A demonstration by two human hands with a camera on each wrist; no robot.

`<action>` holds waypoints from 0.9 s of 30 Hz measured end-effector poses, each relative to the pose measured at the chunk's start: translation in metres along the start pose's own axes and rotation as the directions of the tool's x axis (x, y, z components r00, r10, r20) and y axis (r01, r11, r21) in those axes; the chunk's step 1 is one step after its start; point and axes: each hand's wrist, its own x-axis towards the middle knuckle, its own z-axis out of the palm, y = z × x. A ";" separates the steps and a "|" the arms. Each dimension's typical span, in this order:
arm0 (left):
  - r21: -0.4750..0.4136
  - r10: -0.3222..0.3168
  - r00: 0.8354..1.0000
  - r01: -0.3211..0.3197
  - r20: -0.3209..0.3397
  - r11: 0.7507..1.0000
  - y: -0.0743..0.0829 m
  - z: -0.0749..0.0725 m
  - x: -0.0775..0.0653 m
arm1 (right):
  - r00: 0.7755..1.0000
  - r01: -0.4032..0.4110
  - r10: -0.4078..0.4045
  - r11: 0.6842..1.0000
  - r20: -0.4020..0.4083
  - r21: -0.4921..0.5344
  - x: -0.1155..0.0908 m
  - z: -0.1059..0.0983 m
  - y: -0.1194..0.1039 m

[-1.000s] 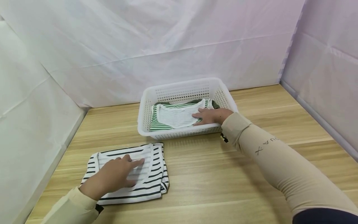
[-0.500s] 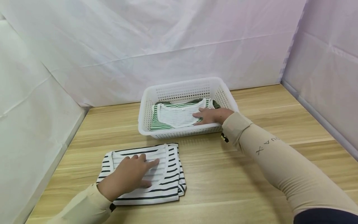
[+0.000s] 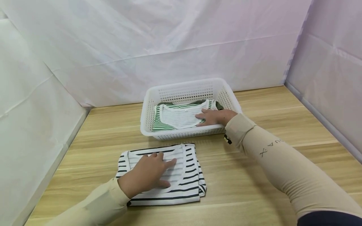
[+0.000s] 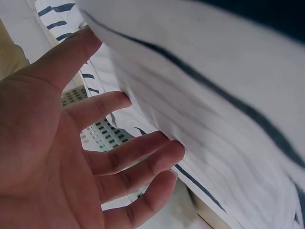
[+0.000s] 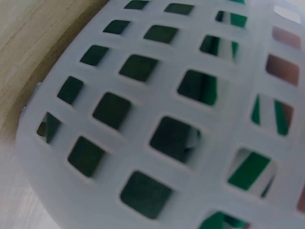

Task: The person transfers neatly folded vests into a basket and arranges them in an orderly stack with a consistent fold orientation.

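Observation:
A folded white shirt with black stripes (image 3: 181,188) lies flat on the table, in front of the basket. My left hand (image 3: 148,172) rests on it with spread fingers, and in the left wrist view the fingertips (image 4: 174,148) touch the cloth. Inside the white plastic basket (image 3: 147,121) is a folded green-and-white striped shirt (image 3: 181,117). My right hand (image 3: 210,117) reaches over the basket's near right rim, its fingers lying on that shirt. The right wrist view shows mostly the basket's slotted wall (image 5: 138,109), with the green cloth behind it; little of the hand appears there.
Dark green cloth (image 3: 219,106) shows under the green-striped shirt at the basket's edges. The basket stands near the back of the wooden table (image 3: 240,182). White sheeting (image 3: 169,37) hangs behind and along both sides.
My left hand and the black-striped shirt under it have slid to the right across the table. The right hand and the basket stay almost where they were.

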 end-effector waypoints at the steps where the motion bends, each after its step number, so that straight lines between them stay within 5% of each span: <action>1: 0.004 0.001 1.000 -0.001 0.000 1.000 0.002 -0.001 0.002 | 1.000 -0.002 0.002 1.000 0.000 0.001 0.000 0.000 0.000; 20: 0.080 0.067 0.998 -0.066 -0.003 0.995 0.043 -0.014 0.036 | 1.000 0.015 -0.015 1.000 -0.016 -0.014 0.002 -0.001 0.001; 27: 0.098 0.079 0.995 -0.084 0.055 0.992 0.052 -0.017 0.047 | 0.999 0.029 -0.029 1.000 -0.016 -0.008 0.004 0.000 0.003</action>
